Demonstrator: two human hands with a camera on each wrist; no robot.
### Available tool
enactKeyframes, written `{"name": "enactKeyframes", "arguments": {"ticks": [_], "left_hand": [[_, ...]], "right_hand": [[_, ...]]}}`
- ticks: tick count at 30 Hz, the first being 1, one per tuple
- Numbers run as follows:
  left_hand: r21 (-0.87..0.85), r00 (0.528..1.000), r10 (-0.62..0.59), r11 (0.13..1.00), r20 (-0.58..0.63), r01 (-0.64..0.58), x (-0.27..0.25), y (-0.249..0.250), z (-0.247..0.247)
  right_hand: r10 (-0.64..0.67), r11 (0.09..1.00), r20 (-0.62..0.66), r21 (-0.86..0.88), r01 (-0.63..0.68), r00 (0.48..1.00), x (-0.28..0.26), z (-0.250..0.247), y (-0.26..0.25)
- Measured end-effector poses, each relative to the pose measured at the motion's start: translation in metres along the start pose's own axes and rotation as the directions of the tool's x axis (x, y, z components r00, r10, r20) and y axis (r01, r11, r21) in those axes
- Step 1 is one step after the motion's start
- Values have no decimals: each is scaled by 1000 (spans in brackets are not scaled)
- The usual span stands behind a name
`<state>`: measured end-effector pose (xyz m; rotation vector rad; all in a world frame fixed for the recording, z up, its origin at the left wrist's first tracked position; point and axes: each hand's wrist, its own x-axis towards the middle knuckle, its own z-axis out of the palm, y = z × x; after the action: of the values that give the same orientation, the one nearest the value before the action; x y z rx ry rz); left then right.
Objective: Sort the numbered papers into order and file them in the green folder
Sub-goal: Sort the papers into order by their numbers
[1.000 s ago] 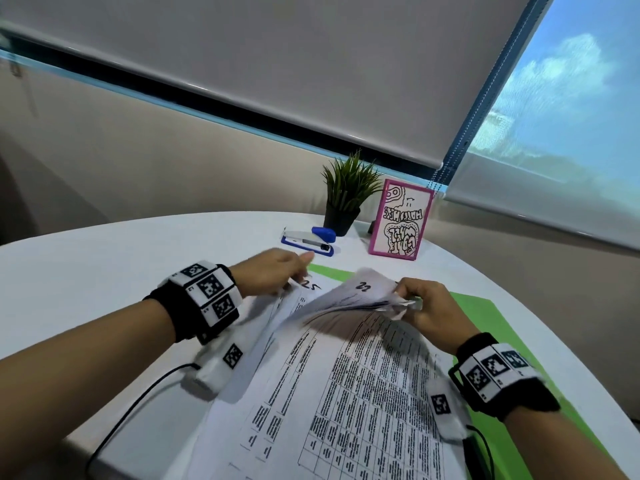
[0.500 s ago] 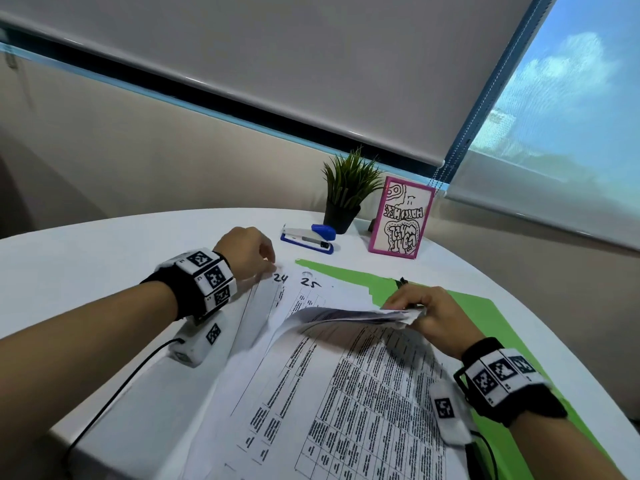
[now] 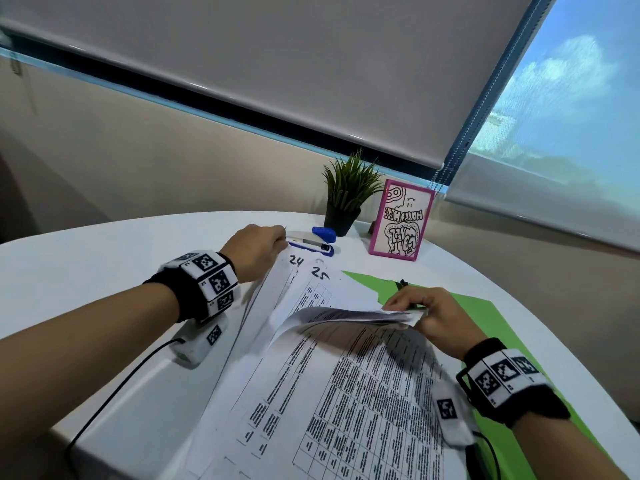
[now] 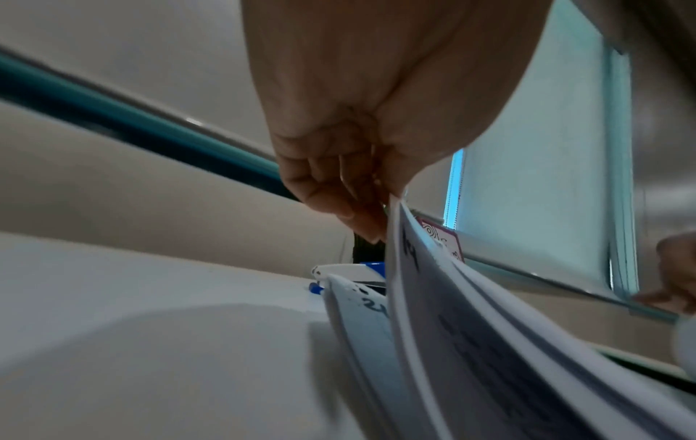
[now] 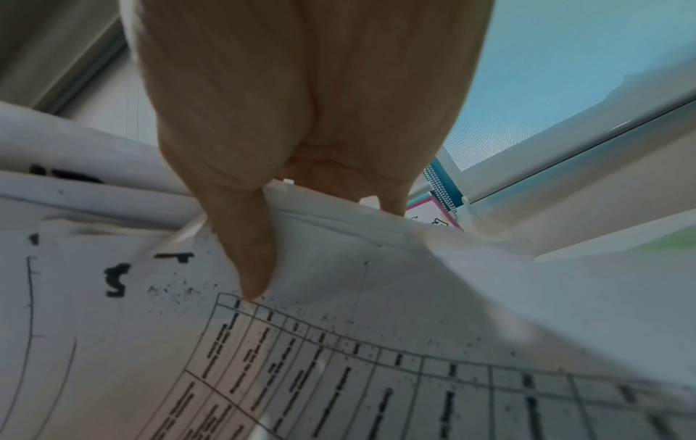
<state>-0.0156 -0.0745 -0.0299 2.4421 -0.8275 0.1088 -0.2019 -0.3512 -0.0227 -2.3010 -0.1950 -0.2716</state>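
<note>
**Paper stack, mid-sort: sheets 24 and 25 showing**

Landmark: the paper stack (image 3: 346, 375), lying on the white tabletop (image 3: 86, 271).

1. Left hand (image 3: 256, 251), at the stack's far left corner. We see its fingers pinching the top corner of a lifted sheet marked 24 (image 3: 296, 260).
2. Sheet marked 25 (image 3: 320, 273), just right of 24, flat on the stack.
3. Right hand (image 3: 436, 317), at the stack's far right edge, thumb and fingers pinching a curled bundle of sheets (image 3: 346, 315) raised off the pile.
4. Green folder (image 3: 491, 317), under and right of the stack, partly covered by it.
5. Beyond the stack: stapler (image 3: 311, 242), potted plant (image 3: 346, 195), pink-framed card (image 3: 403, 220).

Handling note: we judge the step to be fanning corners to read numbers. We would keep each pinch light and near the corner, lift only enough to show the figure, and hold the rest down so the pile does not slide.

Not legible: numbers on the raised bundle are turned away. A second number in the left wrist view is blurred. The folder's fastening is mostly hidden by the right hand; the stack's near edge is cut off.
</note>
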Motion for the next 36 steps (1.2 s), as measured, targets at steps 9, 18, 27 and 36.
{"name": "enactKeyframes", "arguments": {"ticks": [9,18,27,36], "left_hand": [[344,981,189,919,42,-192,-1,4,0],[-82,901,-129,980,415,178,-6,-2,1],[-79,714,-81,979,695,189,-10,1,-48],[-93,965,-224,973,-137,213,5,0,-113]], "right_hand": [[35,999,-2,-5,-35,999,-2,-1,0],[31,999,11,-20,-31,999,-2,-1,-3],[66,997,50,-35,-64,997,-2,0,-10],[98,995,68,-4,-98,993,-2,-1,-13]]}}
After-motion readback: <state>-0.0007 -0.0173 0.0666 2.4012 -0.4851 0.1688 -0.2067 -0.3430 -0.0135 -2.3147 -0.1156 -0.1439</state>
